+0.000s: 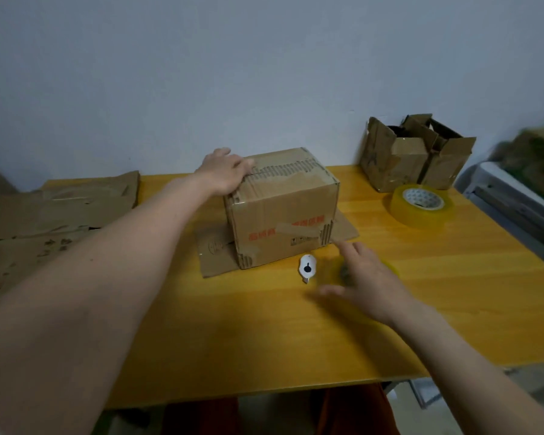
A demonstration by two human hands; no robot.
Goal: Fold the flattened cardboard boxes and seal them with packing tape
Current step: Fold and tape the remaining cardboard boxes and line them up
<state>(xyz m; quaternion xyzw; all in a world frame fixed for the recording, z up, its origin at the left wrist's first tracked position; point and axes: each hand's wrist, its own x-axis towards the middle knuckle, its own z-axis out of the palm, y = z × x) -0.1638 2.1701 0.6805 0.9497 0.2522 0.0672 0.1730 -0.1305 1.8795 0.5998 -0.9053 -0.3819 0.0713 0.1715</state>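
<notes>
Yellow surface (453, 309) carries folded box (283, 202) at centre, resting on a flat cardboard sheet (215, 249). Left hand (225, 172) – grip spread, pressing box top at far-left corner. Tape roll (421, 206) right, apart from the box. Right hand (368, 281) blurred over near surface – grip unclear. White cutter (307, 268) beside it.

Yellow wooden table (421, 293) carries it all: a closed cardboard box (283, 211) sits under the left hand's fingers (242, 166), a small white cutter (307, 269) lies just left of the right hand's fingers (352, 249), tape roll (421, 205) beyond them, open box (415, 155) behind, flattened cardboard (60, 211) far left.
</notes>
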